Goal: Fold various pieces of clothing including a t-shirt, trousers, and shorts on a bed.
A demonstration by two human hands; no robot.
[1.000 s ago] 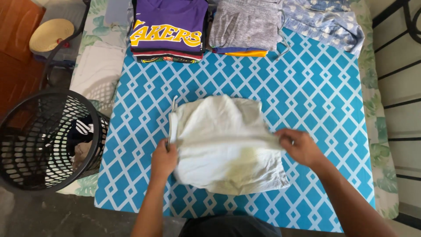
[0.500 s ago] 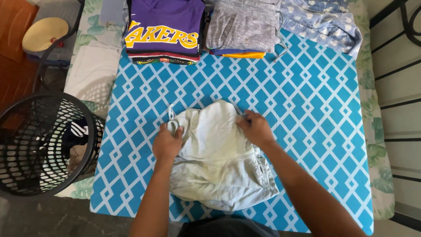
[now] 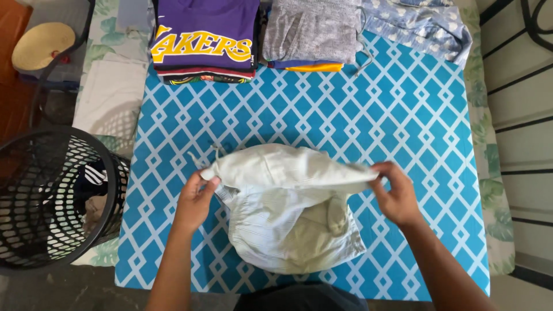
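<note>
A pale cream pair of shorts with a drawstring lies on the blue and white patterned cloth near its front edge. My left hand grips the left end of its waistband, and my right hand grips the right end. The waistband is stretched between them and lifted a little off the cloth. The lower part of the shorts lies bunched below.
Folded clothes are stacked along the far edge: a purple shirt pile, a grey pile and a blue patterned garment. A black mesh laundry basket with clothes stands at the left. A dark metal frame runs along the right.
My right hand has moved from the middle of the shorts out to the right end of the waistband. Both hands now pull the waistband wide.
</note>
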